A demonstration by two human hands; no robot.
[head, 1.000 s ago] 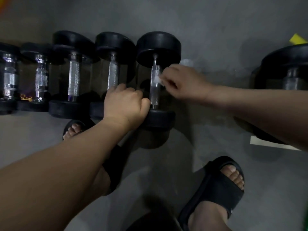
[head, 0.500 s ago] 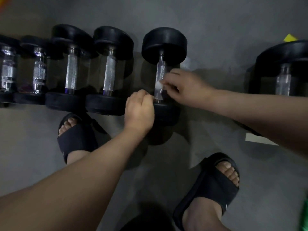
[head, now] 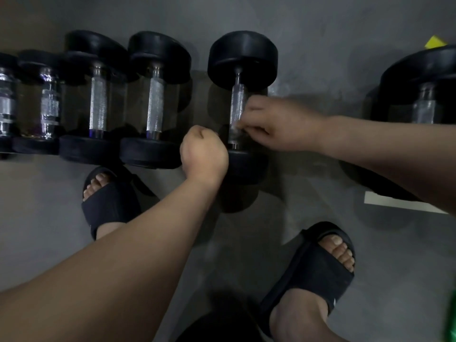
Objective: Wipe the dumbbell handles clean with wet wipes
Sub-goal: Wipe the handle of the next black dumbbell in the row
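A black dumbbell (head: 243,58) with a knurled steel handle (head: 238,99) lies on the grey floor, set apart to the right of a row of others. My left hand (head: 204,154) is curled round the left rim of its near weight head (head: 249,169). Reaching in from the right, my right hand (head: 276,124) pinches a wet wipe (head: 236,126) against the lower part of the handle. Only a pale scrap of the wipe shows at my fingertips; the rest is hidden by my fingers.
Several more dumbbells (head: 154,104) lie side by side at the left. A larger dumbbell (head: 424,77) sits at the right, with a yellow scrap (head: 435,41) behind it and a white strip (head: 394,203) in front. My feet in black slides (head: 111,206) (head: 313,272) stand below.
My right hand has slid the wipe down the handle from its upper part to its near end. The view has shifted, so the dumbbell sits further right of the row.
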